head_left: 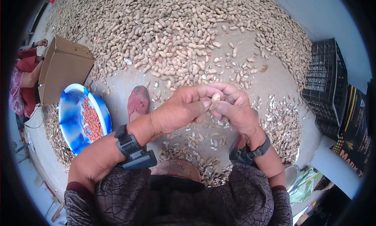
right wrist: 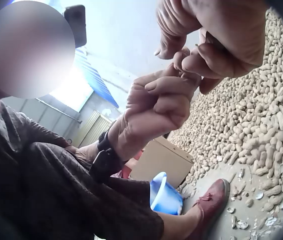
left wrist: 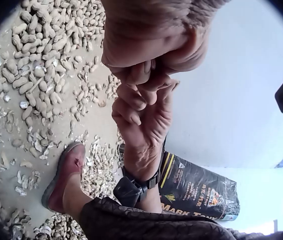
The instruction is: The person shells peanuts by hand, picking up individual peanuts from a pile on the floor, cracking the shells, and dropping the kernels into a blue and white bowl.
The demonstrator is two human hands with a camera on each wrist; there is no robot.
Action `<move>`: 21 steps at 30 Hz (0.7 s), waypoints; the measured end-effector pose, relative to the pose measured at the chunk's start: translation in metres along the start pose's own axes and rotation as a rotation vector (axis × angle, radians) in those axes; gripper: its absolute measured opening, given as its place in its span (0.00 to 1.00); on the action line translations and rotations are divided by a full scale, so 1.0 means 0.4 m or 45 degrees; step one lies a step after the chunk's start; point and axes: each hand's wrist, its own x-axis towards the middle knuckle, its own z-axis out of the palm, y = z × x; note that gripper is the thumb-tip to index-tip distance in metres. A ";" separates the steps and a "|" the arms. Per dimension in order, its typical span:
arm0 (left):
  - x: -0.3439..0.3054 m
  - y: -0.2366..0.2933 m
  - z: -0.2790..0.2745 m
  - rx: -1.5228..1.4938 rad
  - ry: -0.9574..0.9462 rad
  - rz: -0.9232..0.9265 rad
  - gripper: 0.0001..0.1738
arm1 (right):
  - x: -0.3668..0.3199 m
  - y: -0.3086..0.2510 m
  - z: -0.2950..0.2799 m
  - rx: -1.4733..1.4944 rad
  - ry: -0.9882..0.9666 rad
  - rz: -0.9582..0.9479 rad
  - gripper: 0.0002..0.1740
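Observation:
In the head view one peanut is pinched between both hands, above the floor in front of the body. My left hand has its thumb and fingers curled at the peanut's left side. From the right, my right hand grips it with thumb and forefinger. The fingertips of the two hands meet. Both wrist views show the left hand and the right hand close together, their fingers hiding the peanut.
Unshelled peanuts spread across the floor ahead. A blue and white basin holds reddish kernels, beside a cardboard box and another person. Empty shells lie at the right, near a black crate. A red shoe stands left.

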 end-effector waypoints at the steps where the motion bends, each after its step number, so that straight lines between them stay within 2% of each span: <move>1: 0.002 -0.004 0.005 0.007 -0.004 -0.001 0.14 | -0.004 -0.001 0.002 0.003 0.003 -0.007 0.20; 7: 0.016 0.004 0.023 0.250 -0.046 0.114 0.15 | -0.012 0.001 -0.009 -0.038 -0.003 0.009 0.20; 9: 0.026 -0.006 0.025 0.435 -0.058 0.380 0.16 | -0.011 0.009 -0.017 -0.013 -0.046 -0.033 0.19; 13: 0.023 0.022 0.048 0.360 -0.146 0.359 0.15 | -0.017 0.015 -0.023 0.106 -0.032 -0.029 0.18; 15: 0.020 0.051 0.056 0.582 -0.134 0.340 0.16 | -0.020 0.008 -0.014 0.018 0.044 -0.171 0.17; 19: 0.024 0.050 0.069 0.648 -0.095 0.321 0.13 | -0.046 -0.037 0.009 -0.047 0.125 -0.236 0.15; 21: 0.023 0.061 0.077 0.649 -0.128 0.393 0.11 | -0.055 -0.054 0.012 0.006 0.118 -0.213 0.13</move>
